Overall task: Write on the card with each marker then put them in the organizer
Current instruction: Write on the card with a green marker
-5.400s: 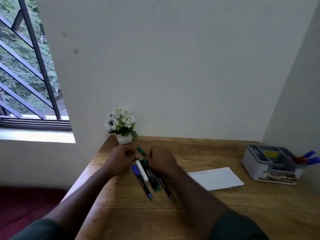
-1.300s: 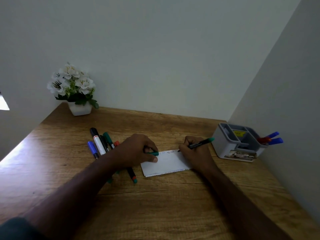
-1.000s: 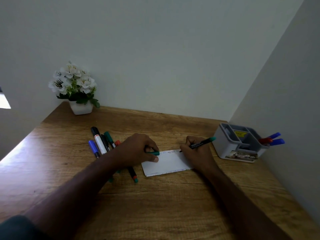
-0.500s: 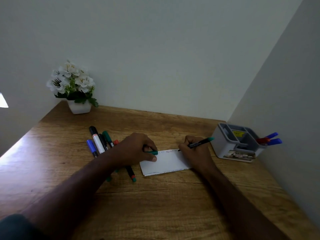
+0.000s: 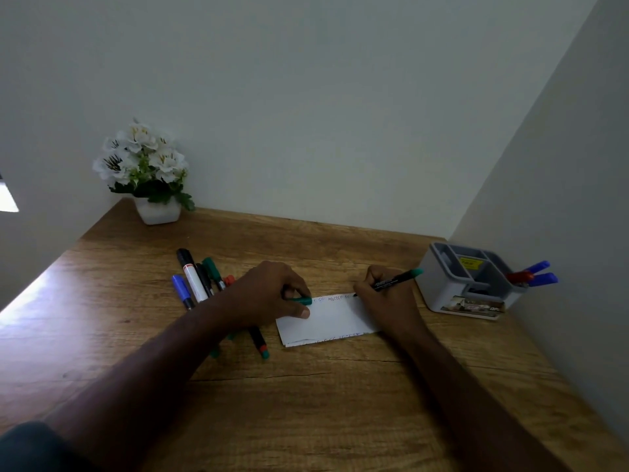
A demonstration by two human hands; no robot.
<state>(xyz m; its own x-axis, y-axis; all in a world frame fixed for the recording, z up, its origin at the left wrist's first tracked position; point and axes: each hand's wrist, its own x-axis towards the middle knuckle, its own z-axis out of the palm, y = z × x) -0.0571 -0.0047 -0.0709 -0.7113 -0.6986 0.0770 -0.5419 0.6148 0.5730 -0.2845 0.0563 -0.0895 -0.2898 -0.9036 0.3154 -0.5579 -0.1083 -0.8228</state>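
fingers of the right hand (image 5: 386,296) pinched a black marker with a green end (image 5: 398,280), its tip touching the top edge of the white card (image 5: 326,318) lying flat on the wooden table (image 5: 306,403). the left hand (image 5: 269,294) curled round a green cap (image 5: 303,300), its thumb pressing the card's left end. more markers (image 5: 195,281) lay bunched just left of that hand. the grey organizer (image 5: 469,284) stood by the right wall, red and blue markers (image 5: 534,275) in its far compartment. a flower pot (image 5: 156,209) sat at the back left.
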